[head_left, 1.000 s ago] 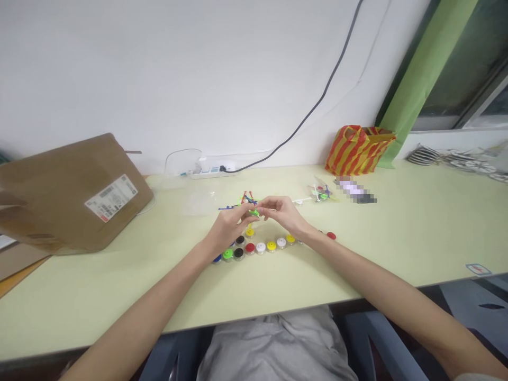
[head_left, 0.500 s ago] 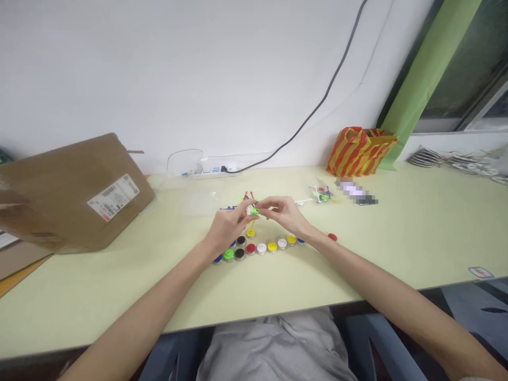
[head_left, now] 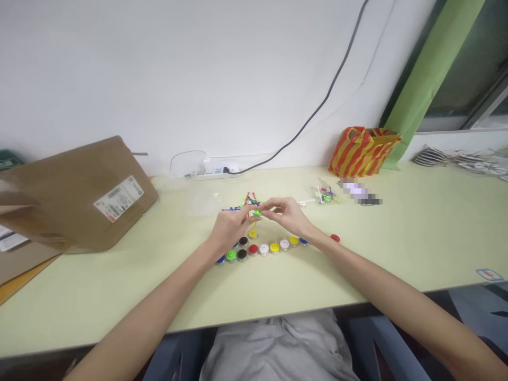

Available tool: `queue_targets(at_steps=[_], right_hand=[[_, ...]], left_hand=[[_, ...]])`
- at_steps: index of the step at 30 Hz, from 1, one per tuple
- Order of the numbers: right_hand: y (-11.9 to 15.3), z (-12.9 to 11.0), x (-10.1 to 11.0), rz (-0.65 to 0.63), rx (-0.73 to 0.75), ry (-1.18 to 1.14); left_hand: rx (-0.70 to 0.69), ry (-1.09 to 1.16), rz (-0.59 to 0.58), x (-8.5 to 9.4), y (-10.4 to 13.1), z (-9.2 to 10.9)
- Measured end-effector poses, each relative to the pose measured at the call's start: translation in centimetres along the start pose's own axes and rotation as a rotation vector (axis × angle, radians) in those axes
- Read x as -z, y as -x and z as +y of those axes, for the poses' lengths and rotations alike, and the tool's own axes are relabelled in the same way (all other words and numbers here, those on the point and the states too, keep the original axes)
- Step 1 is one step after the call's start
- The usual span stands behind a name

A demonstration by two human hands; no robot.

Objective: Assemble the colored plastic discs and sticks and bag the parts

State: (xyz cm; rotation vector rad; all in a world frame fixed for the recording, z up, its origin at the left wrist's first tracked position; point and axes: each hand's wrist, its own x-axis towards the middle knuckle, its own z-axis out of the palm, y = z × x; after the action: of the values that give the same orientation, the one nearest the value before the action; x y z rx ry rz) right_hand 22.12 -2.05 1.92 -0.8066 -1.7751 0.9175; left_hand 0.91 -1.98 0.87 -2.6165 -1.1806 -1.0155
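Note:
A small bright green plastic piece (head_left: 257, 213) is pinched between the fingertips of both hands, above the middle of the table. My left hand (head_left: 230, 227) is closed on it from the left, and my right hand (head_left: 284, 214) meets it from the right. Fingers cover part of the piece. Just below the hands stand rows of small clear containers with coloured tops, among them a red-topped one (head_left: 253, 250), a green-topped one (head_left: 231, 255) and a yellow-topped one (head_left: 274, 247). Behind the fingers lies a pile of thin coloured plastic sticks (head_left: 251, 200), partly hidden.
A cardboard box (head_left: 83, 196) stands at the left. Along the wall is a power strip (head_left: 216, 169) with a black cable. A striped bag (head_left: 363, 152), a clear packet of coloured parts (head_left: 325, 194) and a blurred-out flat object (head_left: 360, 192) are on the right.
The whole scene has shifted slightly to the right as the head view turned a little. Both hands keep hold of the green piece, with a small change in its tilt.

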Motion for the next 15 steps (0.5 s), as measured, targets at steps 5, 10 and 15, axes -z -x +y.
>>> queue_targets(at_steps=[5, 10, 15], right_hand=[[0.02, -0.19, 0.13, -0.018, 0.008, 0.024], [-0.10, 0.14, 0.16, -0.031, 0.018, 0.031], [-0.11, 0.44, 0.15, -0.031, 0.010, 0.026]], left_hand=[[-0.002, -0.040, -0.003, -0.07, 0.01, -0.14], [-0.037, -0.082, 0.000, -0.22, 0.06, -0.35], [-0.073, -0.106, 0.009, -0.38, 0.13, -0.43]])
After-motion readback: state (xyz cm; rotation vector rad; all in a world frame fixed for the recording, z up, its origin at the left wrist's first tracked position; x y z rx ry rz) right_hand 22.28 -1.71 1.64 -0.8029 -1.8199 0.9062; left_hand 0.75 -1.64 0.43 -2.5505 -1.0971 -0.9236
